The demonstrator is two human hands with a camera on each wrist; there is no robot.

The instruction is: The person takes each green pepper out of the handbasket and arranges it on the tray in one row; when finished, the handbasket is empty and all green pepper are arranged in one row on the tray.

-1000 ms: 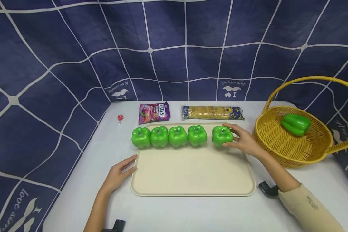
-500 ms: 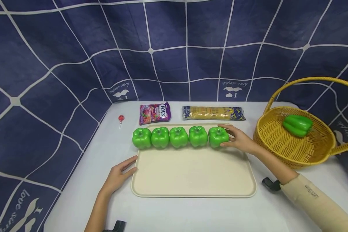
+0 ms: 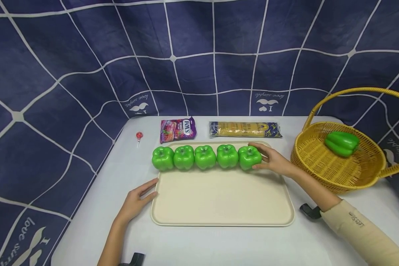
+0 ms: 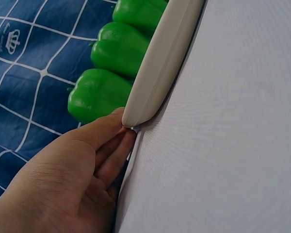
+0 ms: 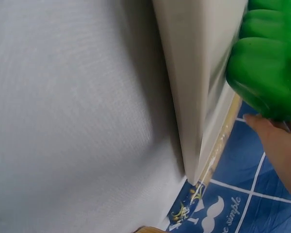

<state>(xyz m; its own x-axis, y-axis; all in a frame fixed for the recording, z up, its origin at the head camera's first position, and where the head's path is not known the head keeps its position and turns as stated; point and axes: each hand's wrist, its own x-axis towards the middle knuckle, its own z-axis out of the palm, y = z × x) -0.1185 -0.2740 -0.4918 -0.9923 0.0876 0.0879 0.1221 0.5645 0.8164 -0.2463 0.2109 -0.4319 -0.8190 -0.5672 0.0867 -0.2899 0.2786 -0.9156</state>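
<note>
A cream tray [image 3: 221, 201] lies on the white table, with several green bell peppers [image 3: 204, 157] standing side by side along its far edge. The right hand [image 3: 275, 162] holds the rightmost bell pepper [image 3: 248, 158], fingers behind it and thumb in front. That pepper touches its left neighbour; in the right wrist view the same pepper [image 5: 264, 75] hides part of the fingers. At the tray's left edge, the left hand [image 3: 135, 201] touches the rim with fingertips and thumb. In the left wrist view, this hand [image 4: 63, 170] meets the tray corner [image 4: 148, 92].
On the right stands a yellow wicker basket [image 3: 302, 177] with a high handle and another green bell pepper [image 3: 341, 143] inside. Behind the tray lie a purple Fox's candy bag [image 3: 177, 130] and a yellow noodle packet [image 3: 245, 129]. A red lollipop [image 3: 139, 135] lies at the far left.
The right hand has slid its bell pepper left along the tray, closing the gap to the row. During the last half second it has barely moved. The left hand stays at the rim.
</note>
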